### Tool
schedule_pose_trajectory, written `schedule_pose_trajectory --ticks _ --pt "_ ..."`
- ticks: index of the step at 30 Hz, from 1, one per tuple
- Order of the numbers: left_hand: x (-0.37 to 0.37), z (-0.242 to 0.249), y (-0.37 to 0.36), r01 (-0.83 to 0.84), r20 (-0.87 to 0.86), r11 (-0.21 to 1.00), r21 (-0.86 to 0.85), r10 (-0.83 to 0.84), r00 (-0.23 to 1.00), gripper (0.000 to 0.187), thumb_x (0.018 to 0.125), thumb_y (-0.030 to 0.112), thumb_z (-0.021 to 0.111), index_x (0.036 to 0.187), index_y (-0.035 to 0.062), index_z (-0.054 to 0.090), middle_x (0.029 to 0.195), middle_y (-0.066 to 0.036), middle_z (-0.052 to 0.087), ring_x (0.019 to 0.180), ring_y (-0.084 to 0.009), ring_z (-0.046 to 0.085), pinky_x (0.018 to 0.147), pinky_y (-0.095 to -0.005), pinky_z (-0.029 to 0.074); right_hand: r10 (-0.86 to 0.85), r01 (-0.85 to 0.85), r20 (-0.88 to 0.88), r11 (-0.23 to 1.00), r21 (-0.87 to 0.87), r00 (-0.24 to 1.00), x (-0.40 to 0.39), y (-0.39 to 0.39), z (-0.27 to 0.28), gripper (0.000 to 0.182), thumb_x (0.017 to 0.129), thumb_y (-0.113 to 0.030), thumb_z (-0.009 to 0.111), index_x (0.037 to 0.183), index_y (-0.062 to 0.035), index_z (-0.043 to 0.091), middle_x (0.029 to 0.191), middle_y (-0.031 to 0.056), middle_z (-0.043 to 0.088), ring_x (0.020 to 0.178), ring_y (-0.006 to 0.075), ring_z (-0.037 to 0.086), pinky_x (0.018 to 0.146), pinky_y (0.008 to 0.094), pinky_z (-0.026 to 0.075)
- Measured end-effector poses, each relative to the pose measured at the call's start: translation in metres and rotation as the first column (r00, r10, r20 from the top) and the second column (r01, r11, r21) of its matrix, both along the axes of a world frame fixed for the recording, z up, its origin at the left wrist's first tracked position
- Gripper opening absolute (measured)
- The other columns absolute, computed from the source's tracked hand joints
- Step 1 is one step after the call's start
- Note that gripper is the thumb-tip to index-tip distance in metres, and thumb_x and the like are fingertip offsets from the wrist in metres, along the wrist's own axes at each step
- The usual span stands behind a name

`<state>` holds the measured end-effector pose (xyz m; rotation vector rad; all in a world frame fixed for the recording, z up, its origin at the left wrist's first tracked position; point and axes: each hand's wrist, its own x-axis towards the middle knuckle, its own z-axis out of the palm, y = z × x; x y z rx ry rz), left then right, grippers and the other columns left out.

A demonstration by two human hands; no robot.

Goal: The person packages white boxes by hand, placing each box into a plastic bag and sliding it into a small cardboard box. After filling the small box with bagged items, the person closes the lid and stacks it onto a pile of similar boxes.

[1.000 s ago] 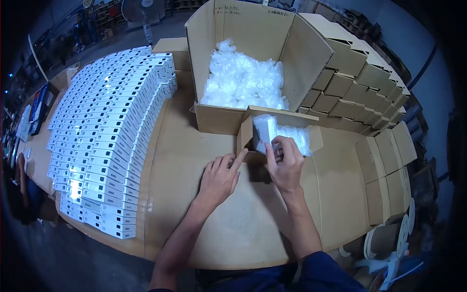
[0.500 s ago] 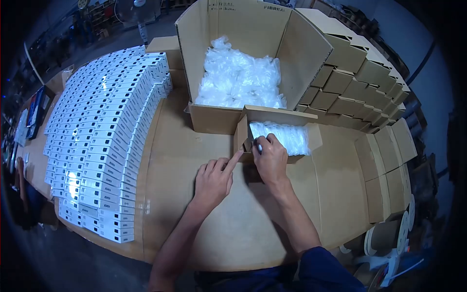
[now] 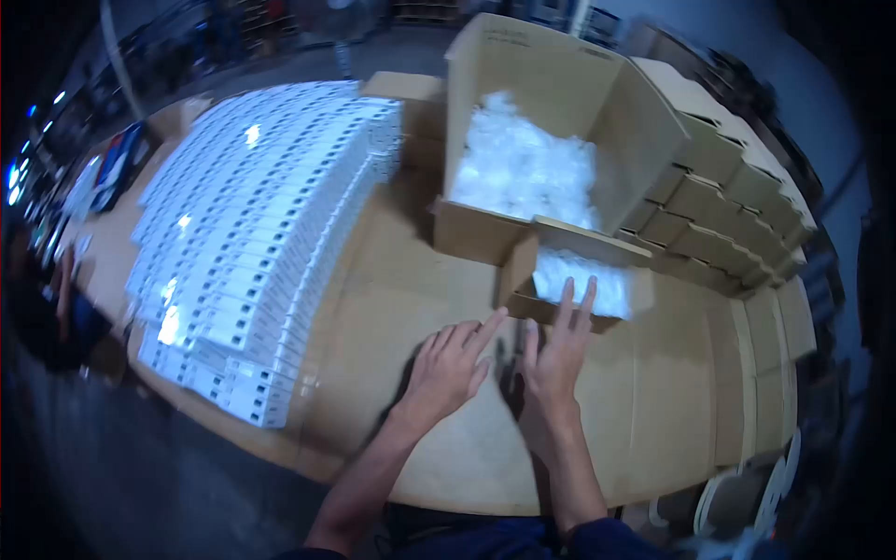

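A small open cardboard box (image 3: 525, 301) stands on the cardboard-covered table, filled with a row of clear plastic-wrapped packets (image 3: 602, 287). My right hand (image 3: 556, 359) is open at its front side, with two fingers stretched over the front edge and overlapping the packets. To the left, my left hand (image 3: 450, 366) is open, its index fingertip right at the box's front left corner. Neither hand holds anything. Directly behind the small box, a large open carton (image 3: 476, 233) contains a heap of similar clear plastic bags (image 3: 523, 163).
Stacked white boxes (image 3: 252, 233) in long rows cover the table's left side. Closed brown cartons (image 3: 723, 210) are piled at the back right, with more brown boxes (image 3: 770, 345) along the right edge. Spools (image 3: 733, 509) stand below that edge. Another person (image 3: 56, 299) is at far left.
My right hand has drawn back slightly from the packets, its pinched fingers now stretched out. The left hand stays near the box corner. The whole view has shifted and tilted.
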<state>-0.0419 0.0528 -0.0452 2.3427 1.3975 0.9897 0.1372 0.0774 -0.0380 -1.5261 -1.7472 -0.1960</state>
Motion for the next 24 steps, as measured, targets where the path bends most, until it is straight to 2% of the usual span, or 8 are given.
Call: schedule_pose_trajectory --ticks 3,4,9,10,14,18,21,24 --pt "-0.038 0.015 -0.045 -0.128 0.067 0.983 0.131 0.12 0.99 0.06 0.085 0.01 0.075 0.142 0.0144 0.059 0.118 -0.011 0.063 0.113 -0.0305 0.061 0.098 -0.0443 0.05 0.305 -0.308 -0.104 0.951 -0.013 0.947 -0.027 -0.019 -0.001 0.069 0.089 -0.006 0.068 0.151 0.0025 0.041 0.153 0.0235 0.047 0.14 0.0476 0.045 0.117 0.05 0.036" --pt "-0.055 0.025 -0.062 -0.163 0.103 0.977 0.136 0.15 0.983 0.05 0.082 0.006 0.076 0.131 0.0095 0.065 0.12 -0.011 0.063 0.116 -0.0321 0.061 0.1 -0.0449 0.049 0.441 -0.447 -0.097 0.892 -0.061 0.892 -0.04 -0.022 -0.003 0.069 0.088 -0.005 0.068 0.151 0.0024 0.041 0.152 0.0234 0.049 0.14 0.047 0.045 0.116 0.0501 0.037" --pt "-0.153 0.041 -0.131 -0.493 0.04 0.804 0.333 0.51 0.859 0.057 0.078 0.0 0.077 0.132 0.0012 0.06 0.128 -0.015 0.063 0.121 -0.0369 0.06 0.104 -0.0469 0.049 0.824 -0.814 -0.095 0.522 -0.255 0.558 -0.127 -0.035 0.022 0.075 0.086 0.0 0.066 0.154 0.0013 0.033 0.151 0.0187 0.054 0.142 0.0422 0.044 0.12 0.0479 0.034" --pt "-0.172 0.046 -0.134 -0.531 0.007 0.776 0.34 0.562 0.827 0.059 0.078 0.0 0.076 0.134 0.0014 0.058 0.129 -0.016 0.063 0.123 -0.0373 0.059 0.105 -0.0474 0.049 0.858 -0.85 -0.07 0.487 -0.203 0.509 -0.147 -0.033 0.027 0.074 0.085 -0.002 0.068 0.152 0.0016 0.036 0.147 0.0163 0.054 0.143 0.0404 0.044 0.115 0.0498 0.039" --pt "-0.216 0.054 -0.127 -0.546 -0.145 0.756 0.361 0.624 0.767 0.059 0.086 0.008 0.071 0.143 0.0043 0.054 0.14 -0.012 0.059 0.134 -0.0315 0.053 0.111 -0.0472 0.043 0.918 -0.91 -0.008 0.393 -0.133 0.397 -0.208 -0.022 0.052 0.079 0.084 -0.001 0.066 0.154 0.0031 0.032 0.154 0.0158 0.048 0.143 0.0409 0.043 0.117 0.0499 0.037" --pt "-0.23 0.049 -0.121 -0.54 -0.275 0.761 0.359 0.639 0.718 0.059 0.089 0.01 0.07 0.145 0.0089 0.054 0.141 -0.008 0.059 0.137 -0.0267 0.052 0.115 -0.0484 0.04 0.906 -0.897 0.115 0.422 -0.133 0.409 -0.232 -0.018 0.057 0.078 0.085 0.001 0.062 0.156 0.0034 0.03 0.157 0.0163 0.046 0.143 0.0411 0.043 0.117 0.0502 0.037" --pt "-0.237 0.045 -0.119 -0.514 -0.241 0.755 0.408 0.632 0.737 0.056 0.09 0.009 0.068 0.144 0.0085 0.056 0.138 -0.008 0.06 0.133 -0.028 0.055 0.113 -0.0478 0.042 0.894 -0.885 0.159 0.441 -0.151 0.419 -0.235 -0.015 0.054 0.082 0.085 0.003 0.062 0.158 0.0007 0.025 0.153 0.0124 0.052 0.148 0.0372 0.038 0.121 0.05 0.033" --pt "-0.246 0.041 -0.114 -0.45 -0.243 0.765 0.461 0.597 0.765 0.054 0.086 0.0 0.068 0.139 0.0047 0.059 0.131 -0.011 0.062 0.125 -0.0304 0.06 0.103 -0.0453 0.05 0.892 -0.875 0.156 0.448 -0.185 0.424 -0.236 -0.014 0.057 0.08 0.083 0.004 0.06 0.157 0.0013 0.029 0.152 0.0132 0.052 0.147 0.0372 0.039 0.12 0.0507 0.034"
